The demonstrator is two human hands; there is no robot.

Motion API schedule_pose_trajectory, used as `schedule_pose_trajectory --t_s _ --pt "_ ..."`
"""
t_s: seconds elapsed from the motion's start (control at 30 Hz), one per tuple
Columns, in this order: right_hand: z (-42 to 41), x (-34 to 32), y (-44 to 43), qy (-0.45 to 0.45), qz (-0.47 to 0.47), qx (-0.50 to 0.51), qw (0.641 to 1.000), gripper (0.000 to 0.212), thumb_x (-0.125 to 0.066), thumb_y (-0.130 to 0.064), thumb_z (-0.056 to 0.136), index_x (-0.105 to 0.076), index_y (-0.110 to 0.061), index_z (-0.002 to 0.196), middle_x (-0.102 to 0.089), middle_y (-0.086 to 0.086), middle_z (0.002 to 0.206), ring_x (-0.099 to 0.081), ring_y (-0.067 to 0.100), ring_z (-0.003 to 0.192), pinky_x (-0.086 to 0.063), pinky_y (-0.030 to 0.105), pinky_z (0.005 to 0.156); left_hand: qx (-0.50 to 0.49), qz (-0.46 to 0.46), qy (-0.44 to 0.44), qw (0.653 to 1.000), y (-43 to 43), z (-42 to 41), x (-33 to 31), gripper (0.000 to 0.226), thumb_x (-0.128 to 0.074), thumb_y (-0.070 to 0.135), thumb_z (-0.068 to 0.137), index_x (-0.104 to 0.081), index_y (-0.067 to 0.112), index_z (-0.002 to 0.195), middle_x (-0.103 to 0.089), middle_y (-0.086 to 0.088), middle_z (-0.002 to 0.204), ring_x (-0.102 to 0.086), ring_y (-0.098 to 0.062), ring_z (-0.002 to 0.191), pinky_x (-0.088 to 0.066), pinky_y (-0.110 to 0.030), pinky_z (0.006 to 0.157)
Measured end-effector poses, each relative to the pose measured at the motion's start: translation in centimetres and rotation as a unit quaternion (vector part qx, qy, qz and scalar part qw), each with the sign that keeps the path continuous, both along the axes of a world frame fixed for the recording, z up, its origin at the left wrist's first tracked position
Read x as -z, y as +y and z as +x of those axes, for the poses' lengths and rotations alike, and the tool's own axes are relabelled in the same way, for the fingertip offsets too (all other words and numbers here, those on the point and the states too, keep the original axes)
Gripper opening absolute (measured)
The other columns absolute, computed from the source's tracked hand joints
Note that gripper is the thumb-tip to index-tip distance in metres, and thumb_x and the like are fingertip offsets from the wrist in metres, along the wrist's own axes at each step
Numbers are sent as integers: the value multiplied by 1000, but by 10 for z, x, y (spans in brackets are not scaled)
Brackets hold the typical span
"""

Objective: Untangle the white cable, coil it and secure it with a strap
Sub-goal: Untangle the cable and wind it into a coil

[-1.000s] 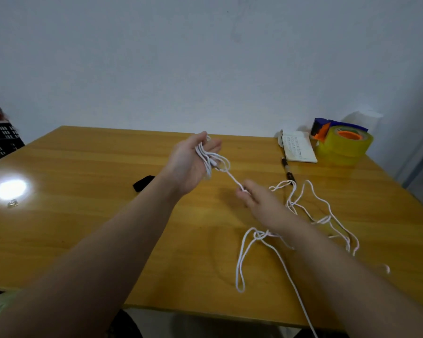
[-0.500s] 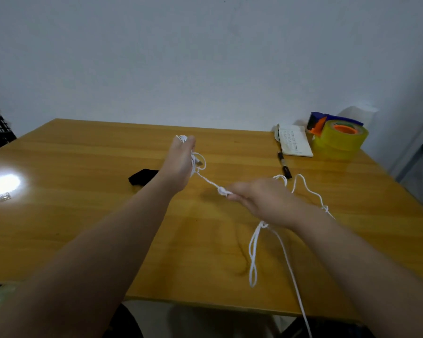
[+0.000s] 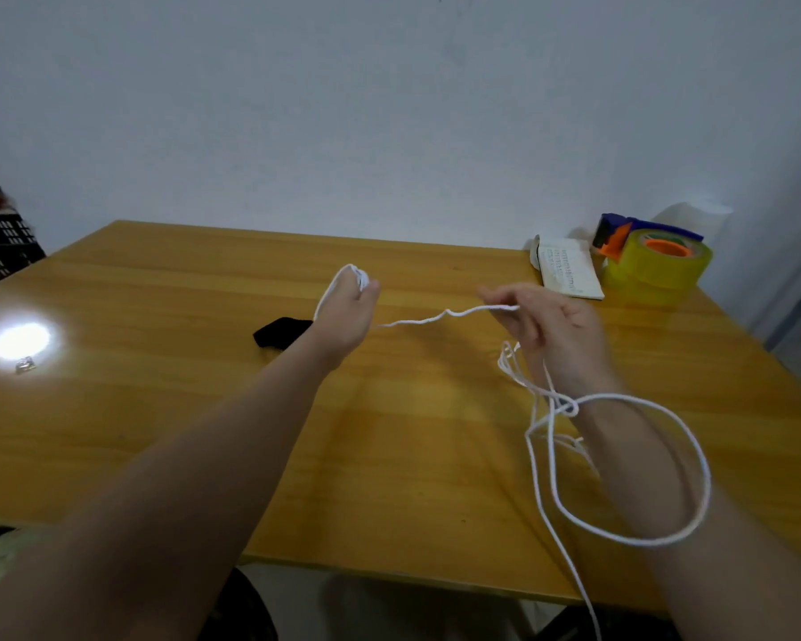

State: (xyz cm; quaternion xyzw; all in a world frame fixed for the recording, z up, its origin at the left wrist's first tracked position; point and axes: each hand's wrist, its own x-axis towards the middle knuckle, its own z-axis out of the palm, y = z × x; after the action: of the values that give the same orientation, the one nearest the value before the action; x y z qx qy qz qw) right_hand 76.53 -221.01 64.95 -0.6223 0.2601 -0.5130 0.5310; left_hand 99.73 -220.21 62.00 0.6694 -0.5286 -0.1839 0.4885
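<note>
white cable spans above the table between both hands. left hand grips a few coiled turns, fingers curled. right hand pinches the strand; tangled slack loops round that forearm. black strap lies behind the left wrist.

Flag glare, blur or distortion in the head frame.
Head view: blown-out glare patch on the table, left side; right hand and the white cable near it are motion-smeared; left hand sharper; wide-angle stretch toward the bottom edge.
</note>
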Motion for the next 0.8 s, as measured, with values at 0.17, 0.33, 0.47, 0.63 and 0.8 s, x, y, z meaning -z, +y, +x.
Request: schedule_pose_trajectory --t_s 0.17,0.33,0.47,0.63,0.8 --pt "13 3 -7 107 6 38 993 25 -67 -34 84 -45 -22 78 -41 -3 59 -37 14 46 -36 31 51 10 -4 261 965 -4 -14 -14 25 -46 30 97 -50 7 106 -51 -2 105 -50 -9 86 -43 -23 72" --pt "20 15 -12 596 -232 -3 769 30 -61 -38 87 -58 -30 116 -58 -1 102 -57 21 97 -41 30 71 47 -61 589 804 -9 -16 -44 37 -32 22 103 -37 3 134 -42 -20 144 -40 -36 134 -39 -52 94" --pt "36 17 3 658 -374 2 653 18 -45 -29 96 -60 -30 106 -64 -4 108 -60 23 103 -34 29 64 85 -52 591 801 -8 -35 -55 27 -36 20 102 -42 3 121 -44 -19 144 -41 -34 134 -48 -51 75" --pt "43 -2 9 620 -443 9 647 27 -38 -29 99 -53 -38 121 -58 -5 104 -59 21 100 -29 29 59 99 -51 494 862 -7 -46 -52 34 -39 16 101 -42 0 132 -43 -15 145 -38 -24 137 -47 -39 79" --pt "37 -26 11 536 -466 30 703 24 -48 -31 96 -64 -28 112 -63 -4 111 -60 22 104 -36 30 59 164 10 367 916 4 -53 -45 18 -38 15 101 -46 13 86 -58 -20 122 -53 -28 114 -50 -39 86"
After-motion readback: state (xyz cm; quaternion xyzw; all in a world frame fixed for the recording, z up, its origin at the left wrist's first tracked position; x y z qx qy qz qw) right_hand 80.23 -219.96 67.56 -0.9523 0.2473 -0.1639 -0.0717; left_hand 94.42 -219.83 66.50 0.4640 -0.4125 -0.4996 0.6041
